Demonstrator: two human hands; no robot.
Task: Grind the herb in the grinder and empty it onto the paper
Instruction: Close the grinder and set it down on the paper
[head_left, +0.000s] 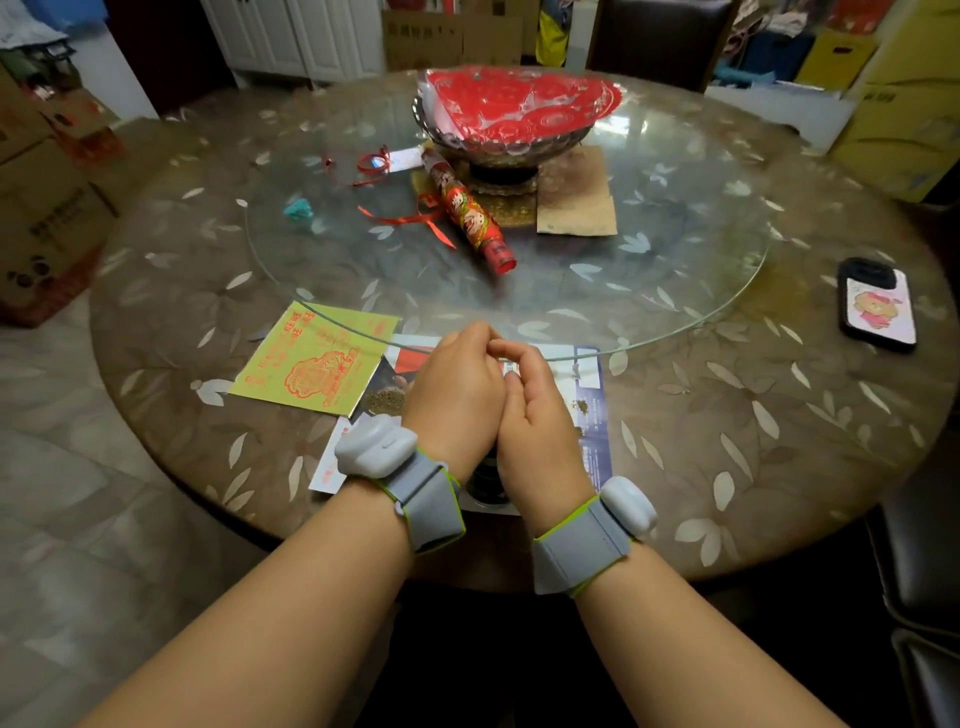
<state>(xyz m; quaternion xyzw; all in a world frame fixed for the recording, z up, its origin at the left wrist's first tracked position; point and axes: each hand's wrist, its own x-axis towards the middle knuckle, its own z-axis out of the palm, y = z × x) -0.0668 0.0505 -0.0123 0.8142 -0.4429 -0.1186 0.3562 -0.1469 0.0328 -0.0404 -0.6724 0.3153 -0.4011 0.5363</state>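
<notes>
My left hand (457, 387) and my right hand (535, 410) are pressed together over the near edge of the table, fingertips meeting at the top. A dark round grinder (485, 480) shows only between the heels of both palms; the rest of it is hidden inside the cupped hands. Under the hands lies a printed paper (589, 415) in white, blue and red. Small heaps of ground herb (387, 400) sit on it to the left of my hands, and a smaller bit of herb (582, 406) lies to the right.
A yellow-green printed sheet (311, 358) lies left of the paper. The glass turntable (675, 291) carries a bowl with red paper cuttings (514, 111), a red tube (470, 213) and ribbons. A phone (878, 304) lies at the right. Boxes stand around the table.
</notes>
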